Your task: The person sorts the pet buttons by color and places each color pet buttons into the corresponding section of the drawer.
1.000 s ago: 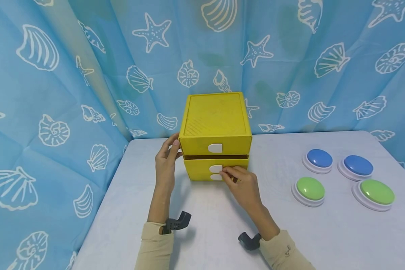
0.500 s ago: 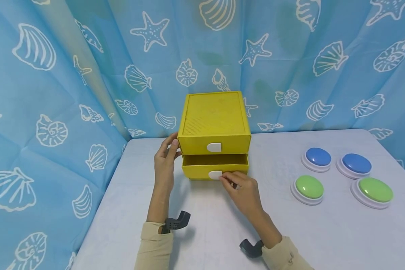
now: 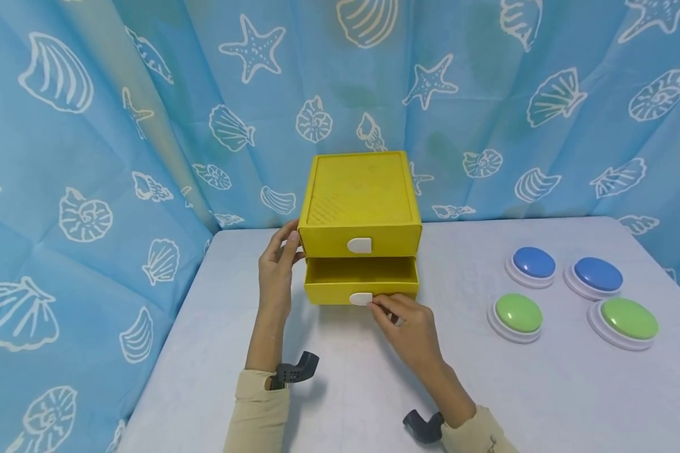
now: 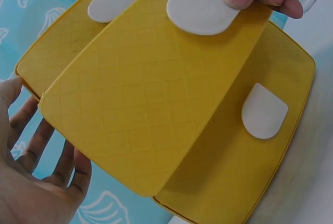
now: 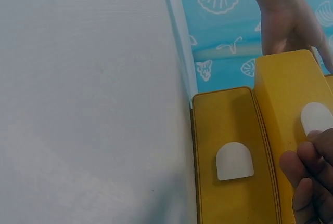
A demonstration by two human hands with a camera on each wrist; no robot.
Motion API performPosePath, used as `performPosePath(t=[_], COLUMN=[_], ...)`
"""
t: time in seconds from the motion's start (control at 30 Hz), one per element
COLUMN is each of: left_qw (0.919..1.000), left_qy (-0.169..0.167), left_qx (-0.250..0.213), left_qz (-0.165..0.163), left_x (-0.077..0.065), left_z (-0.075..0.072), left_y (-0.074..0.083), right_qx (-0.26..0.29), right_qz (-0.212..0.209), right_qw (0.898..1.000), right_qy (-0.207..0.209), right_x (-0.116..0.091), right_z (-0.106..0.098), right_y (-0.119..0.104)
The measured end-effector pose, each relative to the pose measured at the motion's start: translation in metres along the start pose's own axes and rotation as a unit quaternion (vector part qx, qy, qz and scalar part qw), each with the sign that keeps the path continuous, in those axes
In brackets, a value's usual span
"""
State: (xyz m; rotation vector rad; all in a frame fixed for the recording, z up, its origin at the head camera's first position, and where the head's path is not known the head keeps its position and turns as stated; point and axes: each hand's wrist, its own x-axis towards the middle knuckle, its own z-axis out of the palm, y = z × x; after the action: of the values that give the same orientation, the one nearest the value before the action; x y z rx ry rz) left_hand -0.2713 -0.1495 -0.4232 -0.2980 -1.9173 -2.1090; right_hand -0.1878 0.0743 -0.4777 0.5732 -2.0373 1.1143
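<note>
Pinching a white tab (image 3: pixel 359 299) is the right hand (image 3: pixel 410 328); left hand (image 3: pixel 275 270), fingers spread, touches the cabinet (image 3: pixel 362 189).

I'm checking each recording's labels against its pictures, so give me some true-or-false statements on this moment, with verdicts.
1. The right hand pinches the white tab of the middle drawer. True.
2. The middle drawer is fully shut. False: it is pulled out, with its inside partly showing.
3. The left hand is at the left side of the yellow cabinet. True.
4. In the head view, the green buttons appear lower than the blue buttons. True.
5. The green buttons sit on the yellow cabinet. False: they are on the table, to its right.
</note>
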Motion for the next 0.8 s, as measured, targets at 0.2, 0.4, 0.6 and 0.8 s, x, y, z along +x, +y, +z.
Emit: performPosePath(t=[0.2,0.4,0.6,0.8], left_qw=[1.0,1.0,0.9999,0.9996], left_qy=[-0.002,0.0,0.006,0.006], left_qx=[-0.008,-0.002,0.004,0.006], left_qz=[0.003,0.001,-0.01,-0.026], left_x=[-0.001,0.0,0.0,-0.008], left_z=[0.0,0.001,0.002,0.007], left_y=[0.001,0.001,0.002,0.026], right_qx=[-0.002,0.006,-0.008,-0.006], right_qz=[0.005,0.018,-0.007,-0.002], right_qw=[1.0,1.0,1.0,1.0], right_qy=[-0.008,-0.016,-0.005,-0.011], right_x=[-0.004,-0.008,-0.011,-0.015], right_z=[-0.002,-0.004,-0.005,-0.006], right_y=[-0.003,-0.006,-0.009,-0.012])
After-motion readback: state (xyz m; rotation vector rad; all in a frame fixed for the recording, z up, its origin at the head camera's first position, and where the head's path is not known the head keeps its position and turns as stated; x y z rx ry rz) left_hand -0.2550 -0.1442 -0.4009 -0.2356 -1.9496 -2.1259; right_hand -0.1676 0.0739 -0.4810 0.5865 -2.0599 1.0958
